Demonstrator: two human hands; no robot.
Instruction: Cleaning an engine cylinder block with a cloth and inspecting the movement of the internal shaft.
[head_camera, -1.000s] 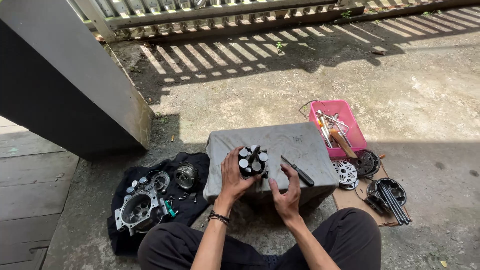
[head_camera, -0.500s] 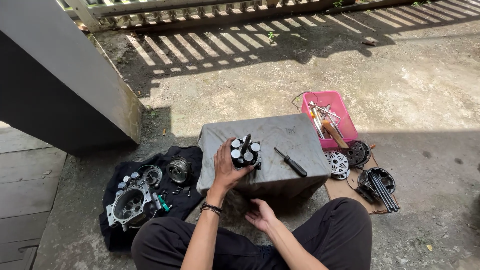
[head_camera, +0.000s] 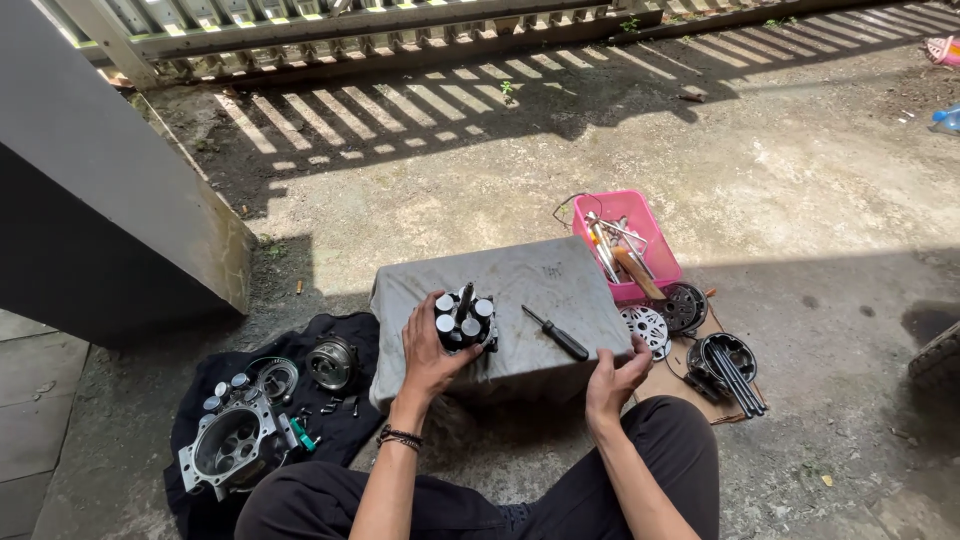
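My left hand (head_camera: 428, 352) grips a round metal part with several pistons and a centre shaft (head_camera: 464, 318), standing on a grey cloth-covered block (head_camera: 520, 275). My right hand (head_camera: 615, 378) is at the block's near right corner, fingers touching its edge, holding nothing. A black-handled screwdriver (head_camera: 556, 333) lies on the block between my hands.
A pink basket (head_camera: 640, 215) with tools stands right of the block. Round metal plates (head_camera: 645, 325) and a black ring with rods (head_camera: 730, 365) lie on cardboard. A metal housing (head_camera: 232, 445) and smaller parts lie on a black cloth (head_camera: 345, 425) at left. A grey wall is far left.
My right hand left the piston part, dropped toward my lap, then moved right to the block's near corner. My left hand kept hold of the part.
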